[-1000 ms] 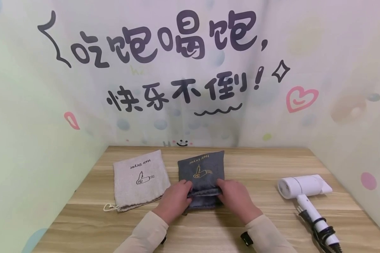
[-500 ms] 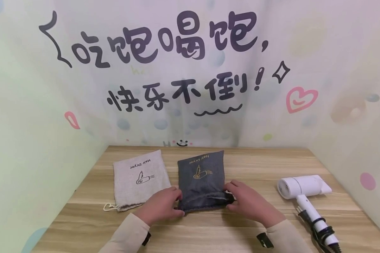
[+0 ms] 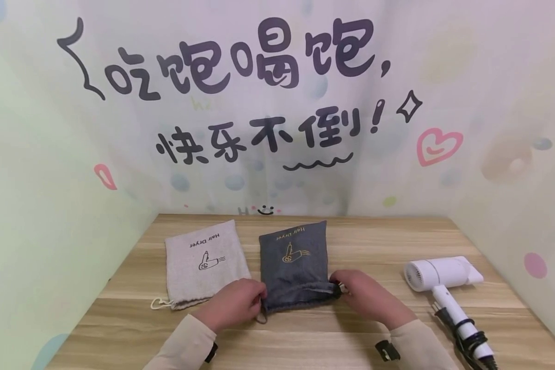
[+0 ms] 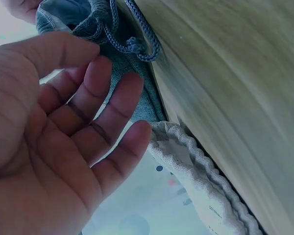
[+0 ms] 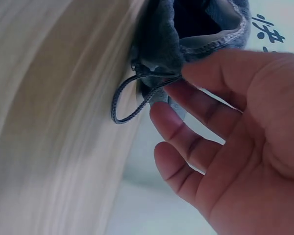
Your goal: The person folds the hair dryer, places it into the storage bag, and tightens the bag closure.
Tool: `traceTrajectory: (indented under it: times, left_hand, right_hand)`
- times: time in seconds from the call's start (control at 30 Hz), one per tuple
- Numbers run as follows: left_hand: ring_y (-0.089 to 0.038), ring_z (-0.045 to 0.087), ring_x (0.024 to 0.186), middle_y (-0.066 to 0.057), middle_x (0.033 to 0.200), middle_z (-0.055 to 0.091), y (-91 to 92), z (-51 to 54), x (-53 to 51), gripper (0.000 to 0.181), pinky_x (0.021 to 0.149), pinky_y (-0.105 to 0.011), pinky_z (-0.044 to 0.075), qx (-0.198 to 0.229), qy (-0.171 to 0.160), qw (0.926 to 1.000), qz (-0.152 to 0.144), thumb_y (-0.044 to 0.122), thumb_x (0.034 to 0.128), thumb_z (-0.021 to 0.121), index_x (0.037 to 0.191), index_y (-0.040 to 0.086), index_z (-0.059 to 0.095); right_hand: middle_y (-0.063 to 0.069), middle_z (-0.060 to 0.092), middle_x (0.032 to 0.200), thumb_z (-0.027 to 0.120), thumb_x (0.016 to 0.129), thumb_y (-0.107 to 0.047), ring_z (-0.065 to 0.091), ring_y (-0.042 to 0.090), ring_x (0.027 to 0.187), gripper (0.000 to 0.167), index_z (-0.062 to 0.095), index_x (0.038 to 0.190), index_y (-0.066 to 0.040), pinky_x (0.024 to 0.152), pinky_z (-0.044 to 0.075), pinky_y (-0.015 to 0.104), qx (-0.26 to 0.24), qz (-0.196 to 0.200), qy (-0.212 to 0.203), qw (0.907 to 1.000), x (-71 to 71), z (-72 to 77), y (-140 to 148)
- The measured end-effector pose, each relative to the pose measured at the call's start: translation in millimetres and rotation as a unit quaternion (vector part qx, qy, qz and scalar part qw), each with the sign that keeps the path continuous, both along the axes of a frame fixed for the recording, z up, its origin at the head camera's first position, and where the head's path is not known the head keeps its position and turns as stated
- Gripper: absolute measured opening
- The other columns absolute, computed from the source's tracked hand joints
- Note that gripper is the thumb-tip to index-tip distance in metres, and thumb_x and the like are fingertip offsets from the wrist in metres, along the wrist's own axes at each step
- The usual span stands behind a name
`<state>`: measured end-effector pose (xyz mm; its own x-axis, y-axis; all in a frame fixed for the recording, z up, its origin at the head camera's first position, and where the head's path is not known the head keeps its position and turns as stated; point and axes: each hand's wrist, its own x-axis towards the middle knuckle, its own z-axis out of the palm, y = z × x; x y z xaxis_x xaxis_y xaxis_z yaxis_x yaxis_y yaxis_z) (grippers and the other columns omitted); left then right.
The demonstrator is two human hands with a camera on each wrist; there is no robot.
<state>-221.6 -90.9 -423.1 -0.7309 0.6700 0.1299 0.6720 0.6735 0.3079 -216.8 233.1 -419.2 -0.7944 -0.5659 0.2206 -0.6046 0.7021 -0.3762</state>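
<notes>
A dark grey drawstring bag, printed with "Hair Dryer" and a gold dryer picture, lies flat with its mouth toward me. My left hand pinches the left corner of its mouth between thumb and fingers, and a knotted cord loop hangs beside it. At the opposite corner, my right hand pinches the edge with thumb and forefinger. Its other fingers are loosely bent. Another cord loop sticks out there. In the right wrist view the bag's mouth gapes and its inside looks dark.
Left of the dark bag lies a light beige drawstring bag, close to my left hand. A white hair dryer with its black cord wrapped round the handle lies at the right of the wooden table. A printed curtain hangs behind.
The hands have spread apart toward the mouth's two corners, and the bag's folded front edge has been flattened out toward me. In the last half second the left fingers have closed in on the corner.
</notes>
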Motion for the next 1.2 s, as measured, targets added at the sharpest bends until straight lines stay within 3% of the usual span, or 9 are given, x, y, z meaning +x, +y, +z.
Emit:
traceTrajectory:
  times: [0.17,0.33,0.5,0.8,1.0,1.2]
  left_hand:
    - [-0.006,0.049,0.069,0.007,0.077,0.055,0.3,-0.3,-0.1,0.023,0.068,-0.029,0.049,-0.006,-0.031,0.9995,0.003,0.016,0.08,0.078,0.098,0.01,0.065]
    - [-0.005,0.047,0.063,0.01,0.07,0.05,0.8,0.7,0.1,0.02,0.062,-0.027,0.046,0.007,-0.033,0.9994,0.003,0.003,0.0816,0.069,0.1,0.007,0.063]
    - [-0.006,0.047,0.064,0.006,0.071,0.054,0.2,-0.6,-0.2,0.02,0.063,-0.027,0.045,0.025,-0.05,0.9983,0.012,0.007,0.0782,0.074,0.09,0.012,0.058]
    - [-0.007,0.041,0.059,0.011,0.065,0.044,-0.1,-6.5,-1.0,0.023,0.057,-0.026,0.039,0.01,-0.011,0.9998,0.012,0.001,0.0797,0.071,0.08,0.015,0.052]
    - [-0.005,0.042,0.057,0.011,0.065,0.047,-5.4,-3.5,2.6,0.017,0.056,-0.024,0.04,0.021,-0.048,0.9985,0.014,0.001,0.0778,0.066,0.079,0.014,0.056]
    - [-0.002,0.038,0.052,0.012,0.059,0.045,-12.7,1.1,1.6,0.022,0.051,-0.023,0.037,0.014,-0.074,0.9972,0.0,0.0,0.0789,0.061,0.064,0.016,0.057]
  right_hand:
    - [-0.008,0.058,0.081,0.068,0.077,0.007,0.049,0.007,0.07,0.026,0.061,0.088,-0.015,0.063,0.044,0.032,0.004,0.002,-0.036,0.9993,-2.9,-0.2,0]
    - [-0.01,0.056,0.075,0.07,0.08,0.004,0.048,0.004,0.066,0.024,0.057,0.082,-0.016,0.061,0.044,0.029,0.012,-0.002,-0.038,0.9992,-2.3,0.8,1]
    - [-0.012,0.053,0.074,0.074,0.083,-0.001,0.05,0.002,0.063,0.022,0.058,0.084,-0.016,0.061,0.045,0.028,0.017,-0.017,-0.048,0.9985,-1.5,0.2,5]
    - [-0.011,0.053,0.076,0.067,0.079,0.009,0.049,0.006,0.069,0.027,0.057,0.081,-0.016,0.062,0.044,0.029,0.009,0.005,-0.003,0.9999,-2.3,0.5,7]
    - [-0.014,0.051,0.076,0.066,0.085,0.005,0.045,0.004,0.066,0.027,0.056,0.082,-0.019,0.06,0.041,0.027,-0.009,-0.011,-0.003,0.9999,-2.7,0.4,9]
    - [-0.012,0.055,0.077,0.064,0.09,0.003,0.048,0.002,0.065,0.022,0.059,0.085,-0.019,0.06,0.043,0.027,-0.031,-0.007,-0.011,0.9994,-1.8,4.9,10]
